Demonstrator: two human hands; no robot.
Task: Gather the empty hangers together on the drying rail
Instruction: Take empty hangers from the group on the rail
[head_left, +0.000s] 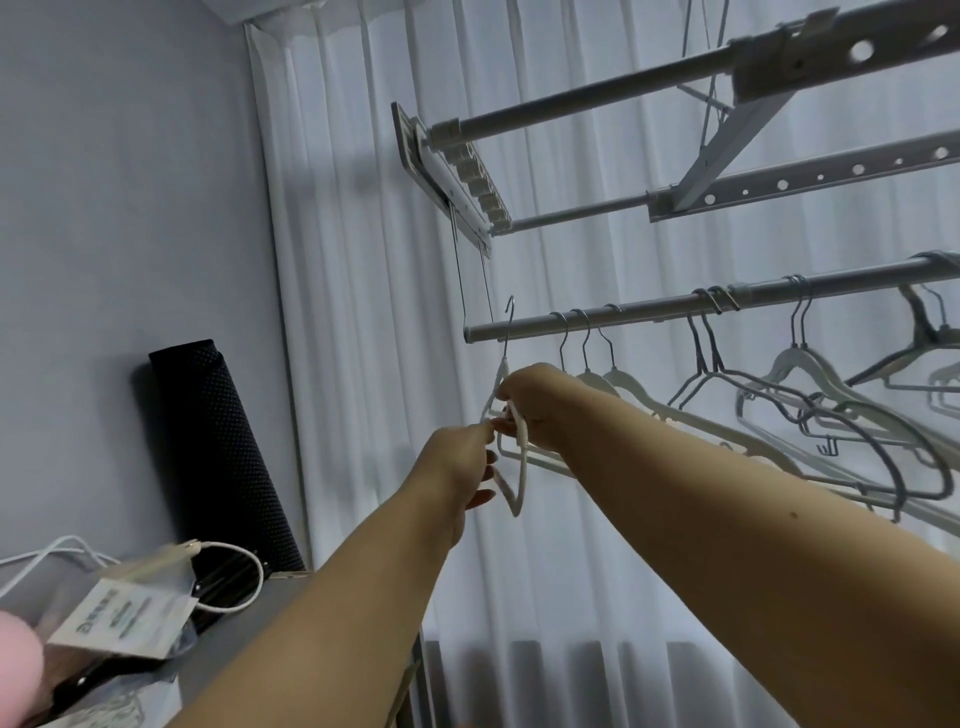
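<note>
Hands reach up toward the drying rail (675, 304); the left hand (462, 462) pinches the lower edge of a white hanger (511, 452) and the right hand (535, 402) grasps its upper part, so each grip is closed on that hanger; its hook (509, 312) sits just off the rail's left end; other empty hangers (810, 395) hang along the rail to the right, before a white curtain (337, 260).

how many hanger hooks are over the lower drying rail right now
At least 8 on the lower metal drying rail: three wire hooks near its left end, two grey hooks mid-rail, two beside them, one or more at the right edge. The held white hanger's hook looks unhooked.
</note>
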